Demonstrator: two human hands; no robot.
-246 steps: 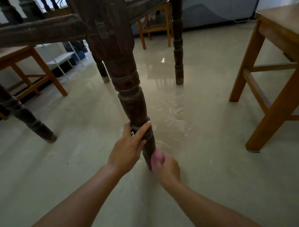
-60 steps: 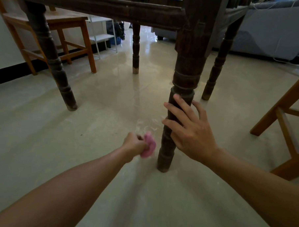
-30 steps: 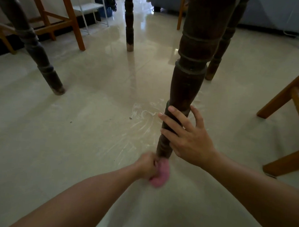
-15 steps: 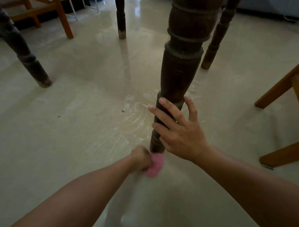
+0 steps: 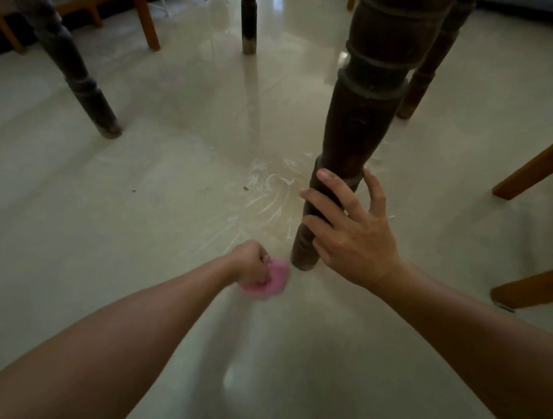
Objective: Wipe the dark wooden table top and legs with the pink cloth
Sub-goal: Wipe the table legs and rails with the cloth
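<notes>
The left hand [image 5: 250, 261] was fisted on the cloth [image 5: 273, 280], soft and light, best bunched, low at seven o'clock of the leg [image 5: 351, 143]. The right hand [image 5: 350, 231], fingers spread, rested against that stiff, heavy-looking leg.

Glossy pale tiled floor [image 5: 141, 222] fills view, reflecting light. Cluster of white scuff marks [image 5: 266, 193] streaks floor at centre, with two small dark specks [image 5: 133, 190] left of them. Light orange-brown wooden chair legs [image 5: 147, 23] stand at top left, seat partly visible above. Similar orange-brown wooden legs [image 5: 533, 170] enter from right edge, lower crossbar beneath them. Thin white metal frame legs [image 5: 160, 6] at top, beside left chair. Dark baseboard strip behind, far top left.
</notes>
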